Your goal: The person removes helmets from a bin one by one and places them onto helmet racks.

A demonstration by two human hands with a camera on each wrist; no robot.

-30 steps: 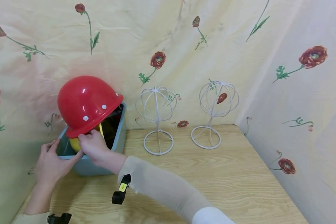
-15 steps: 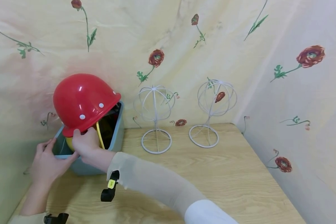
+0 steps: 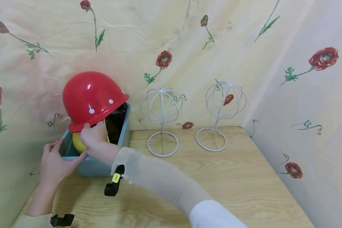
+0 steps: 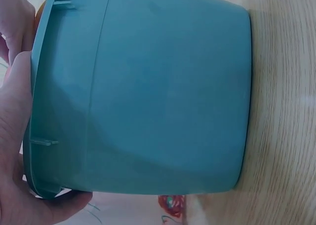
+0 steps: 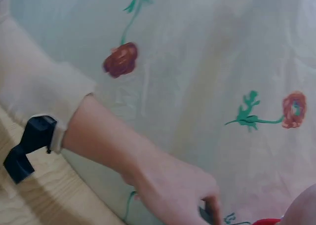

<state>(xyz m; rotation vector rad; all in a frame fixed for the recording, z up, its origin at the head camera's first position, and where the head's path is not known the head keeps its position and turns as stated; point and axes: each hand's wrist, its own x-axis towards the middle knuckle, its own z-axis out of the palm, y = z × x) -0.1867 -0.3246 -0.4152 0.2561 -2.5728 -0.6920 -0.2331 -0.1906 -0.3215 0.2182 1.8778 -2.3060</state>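
A red hard hat [image 3: 88,95] sits tilted above the blue-green plastic bin [image 3: 94,167], with its brim lower toward the front left. My right hand [image 3: 95,136] grips the brim at the front, its fingertips hidden under the edge. A rounded yellow thing [image 3: 78,144] shows in the bin below the hat. My left hand [image 3: 57,164] holds the bin's front left corner, thumb along the front rim. In the left wrist view the left hand's fingers [image 4: 69,207] wrap the rim of the bin [image 4: 158,92].
Two white wire stands with globe-shaped tops, one nearer the bin [image 3: 162,122] and one farther right [image 3: 216,120], stand on the wooden table [image 3: 231,180]. Dark items [image 3: 114,128] lie deeper in the bin. A flowered curtain [image 3: 148,34] hangs close behind and at both sides.
The hard hat has risen a little with my right hand, and more of the yellow thing shows under it. My left hand stays on the bin's corner.
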